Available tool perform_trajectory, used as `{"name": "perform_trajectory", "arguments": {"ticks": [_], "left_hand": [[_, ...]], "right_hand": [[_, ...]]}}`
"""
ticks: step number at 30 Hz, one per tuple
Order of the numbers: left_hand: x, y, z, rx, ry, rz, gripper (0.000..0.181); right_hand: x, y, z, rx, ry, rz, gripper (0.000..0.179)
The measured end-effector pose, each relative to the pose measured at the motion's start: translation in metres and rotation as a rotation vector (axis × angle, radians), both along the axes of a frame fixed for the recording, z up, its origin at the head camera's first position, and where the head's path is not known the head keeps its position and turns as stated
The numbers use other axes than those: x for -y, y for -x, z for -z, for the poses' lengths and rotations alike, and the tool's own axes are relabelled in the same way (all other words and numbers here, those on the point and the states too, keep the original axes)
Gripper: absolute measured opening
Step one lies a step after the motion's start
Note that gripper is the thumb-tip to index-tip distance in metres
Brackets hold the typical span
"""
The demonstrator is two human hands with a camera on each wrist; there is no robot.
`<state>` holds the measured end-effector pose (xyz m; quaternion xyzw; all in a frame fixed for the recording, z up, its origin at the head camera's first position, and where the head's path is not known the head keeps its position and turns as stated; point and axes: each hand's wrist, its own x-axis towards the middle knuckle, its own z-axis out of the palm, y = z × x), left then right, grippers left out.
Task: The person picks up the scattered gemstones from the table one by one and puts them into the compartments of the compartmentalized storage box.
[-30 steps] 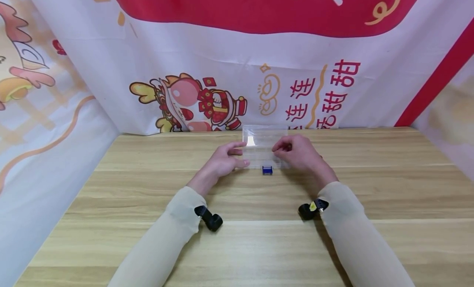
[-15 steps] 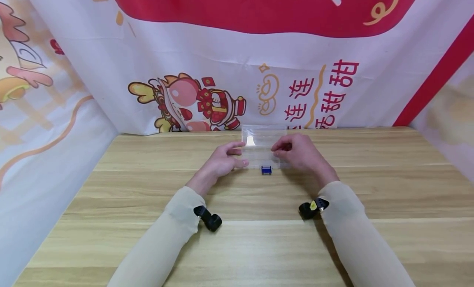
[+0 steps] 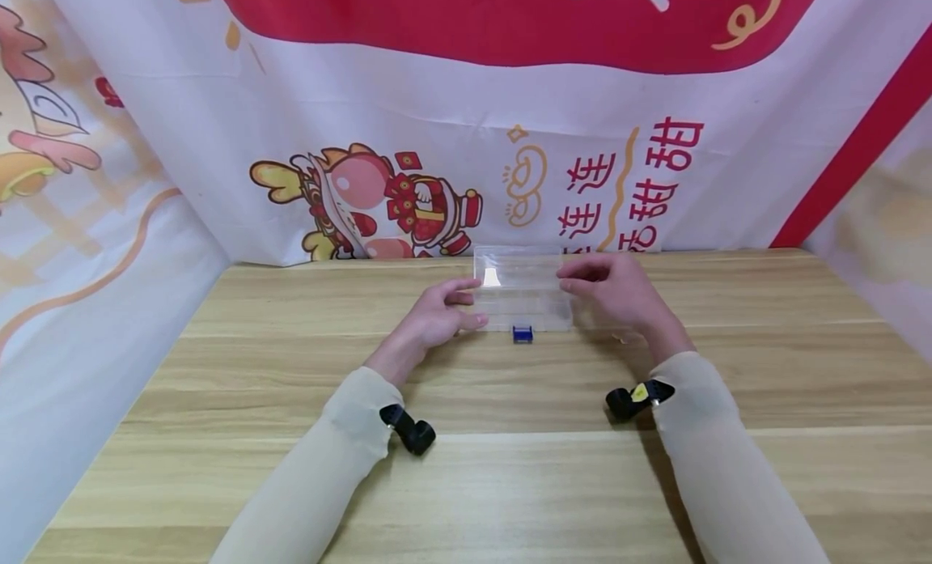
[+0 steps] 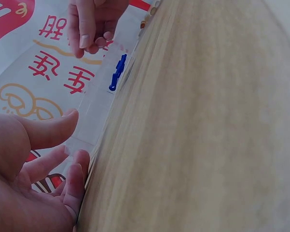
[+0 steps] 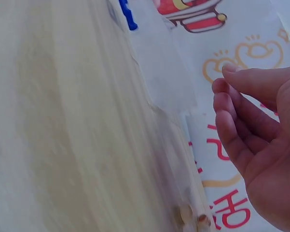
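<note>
A clear plastic box (image 3: 518,307) with its lid (image 3: 502,260) raised stands at the back of the table, a blue latch (image 3: 523,334) on its front. My left hand (image 3: 438,311) is at the box's left end, thumb and forefinger extended, fingertips touching it. In the left wrist view the thumb is spread from the other fingers. My right hand (image 3: 619,290) hovers beyond the box's right end. Its thumb tip is close to the bent fingers (image 5: 223,104), and nothing shows between them in the right wrist view.
Small brownish round things (image 5: 186,213) lie near the right hand's side of the box. A printed cloth (image 3: 408,95) hangs right behind the wooden table (image 3: 495,483). Black wrist cameras (image 3: 408,430) sit on both sleeves.
My right hand has moved right and slightly back, from over the box to beyond its right end. The left hand and the box hold their places.
</note>
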<state>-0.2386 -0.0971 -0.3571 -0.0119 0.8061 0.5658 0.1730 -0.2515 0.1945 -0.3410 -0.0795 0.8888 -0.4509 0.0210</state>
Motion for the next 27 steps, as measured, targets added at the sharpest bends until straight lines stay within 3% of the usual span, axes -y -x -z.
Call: {"name": "perform_trajectory", "arguments": {"ticks": [5,13,21,27], "left_hand": [[0.0,0.0,0.0,0.001,-0.004,0.001,0.065],[0.0,0.002,0.003,0.003,-0.001,0.0,0.064],[0.0,0.0,0.003,-0.022,-0.002,0.013,0.065],[0.0,-0.001,0.001,-0.021,-0.005,0.013,0.065]], "right_hand": [[-0.015,0.002,0.002,-0.007,0.0,0.026,0.025],[-0.039,0.002,0.006,0.071,0.027,0.054,0.032],[-0.061,0.001,0.015,0.124,-0.07,0.067,0.035],[-0.072,-0.001,0.019,0.194,0.013,0.107,0.04]]}}
